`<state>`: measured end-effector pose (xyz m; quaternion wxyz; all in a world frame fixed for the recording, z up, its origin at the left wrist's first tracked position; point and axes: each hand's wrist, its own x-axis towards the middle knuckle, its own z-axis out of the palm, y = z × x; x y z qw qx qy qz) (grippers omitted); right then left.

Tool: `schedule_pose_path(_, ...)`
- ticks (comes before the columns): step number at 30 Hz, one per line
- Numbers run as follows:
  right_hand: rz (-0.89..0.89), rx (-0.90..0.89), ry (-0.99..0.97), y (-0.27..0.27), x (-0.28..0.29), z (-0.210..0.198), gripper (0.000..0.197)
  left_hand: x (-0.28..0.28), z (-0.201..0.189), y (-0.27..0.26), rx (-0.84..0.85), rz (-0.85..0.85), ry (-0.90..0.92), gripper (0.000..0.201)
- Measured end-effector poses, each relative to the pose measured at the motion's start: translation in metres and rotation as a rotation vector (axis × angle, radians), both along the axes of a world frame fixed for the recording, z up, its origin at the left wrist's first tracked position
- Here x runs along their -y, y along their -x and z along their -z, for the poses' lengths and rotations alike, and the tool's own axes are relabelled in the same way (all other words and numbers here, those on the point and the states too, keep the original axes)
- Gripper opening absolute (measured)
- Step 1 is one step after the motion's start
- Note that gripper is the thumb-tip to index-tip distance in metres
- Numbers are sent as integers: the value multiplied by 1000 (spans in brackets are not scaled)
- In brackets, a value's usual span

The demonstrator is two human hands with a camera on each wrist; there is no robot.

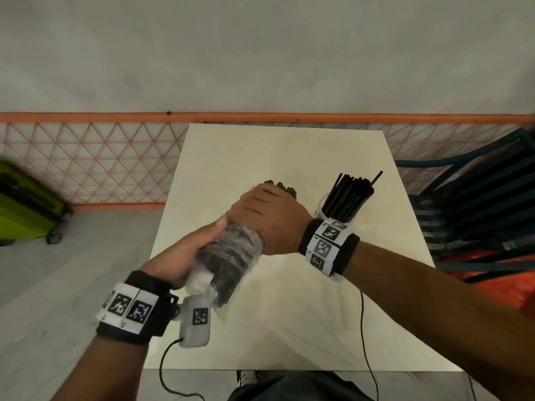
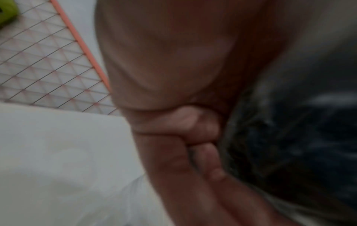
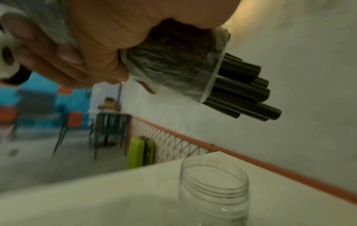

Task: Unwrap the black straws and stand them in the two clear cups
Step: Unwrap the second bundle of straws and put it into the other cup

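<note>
A bundle of black straws in a clear plastic wrapper point(image 1: 228, 256) is held tilted above the white table point(image 1: 304, 314). My left hand point(image 1: 185, 256) grips its lower, wrapped end. My right hand point(image 1: 266, 215) is curled round the upper part, where bare straw tips point(image 1: 286, 190) stick out of the open wrapper. In the right wrist view the straw ends point(image 3: 243, 91) point out past the wrapper's edge point(image 3: 173, 71), above an empty clear cup point(image 3: 212, 191). That cup is hidden under my hands in the head view. A second clear cup point(image 1: 333, 209) at the right holds several black straws point(image 1: 350, 195).
An orange mesh fence point(image 1: 86, 157) runs behind the table. A lime-green suitcase point(image 1: 26, 209) stands on the floor at the left. Stacked dark chairs point(image 1: 477, 212) crowd the right side. A black cable point(image 1: 365, 337) trails across the table's near right.
</note>
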<state>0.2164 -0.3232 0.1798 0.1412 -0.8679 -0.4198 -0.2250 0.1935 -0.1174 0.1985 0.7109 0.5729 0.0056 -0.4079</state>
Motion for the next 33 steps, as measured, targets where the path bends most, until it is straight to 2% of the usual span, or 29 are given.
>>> schedule_pose_path(3,159,-62,-232,-13,3,-12,40,-5,-27,-32,61,64,-184,98)
schedule_pose_path(6,264,-119,-366,-30,10,-18,58,17,-58,-58,221,109,-246,92)
schedule_pose_path(9,467,-377,-502,-45,13,-25,63,44,-80,-71,347,-29,-286,94)
schedule_pose_path(10,537,-454,-582,-50,13,-24,65,50,-81,-76,399,-39,-334,84)
schedule_pose_path(11,602,-493,-682,-55,14,-22,68,57,-83,-80,441,-9,-399,77)
schedule_pose_path(13,713,-552,-883,-66,15,-15,69,69,-84,-87,460,68,-504,87)
schedule_pose_path(16,736,-606,-1187,-79,16,-4,65,83,-78,-94,416,93,-556,102)
schedule_pose_path(20,633,-698,-1471,-79,19,13,54,93,-59,-94,366,35,-516,91)
schedule_pose_path(24,665,-800,-1471,-75,13,36,59,92,-31,-89,362,5,-473,74)
schedule_pose_path(29,591,-917,-1505,-59,8,64,64,84,4,-86,281,17,-485,74)
schedule_pose_path(33,659,-941,-1575,-54,16,68,63,79,19,-85,339,-78,-493,70)
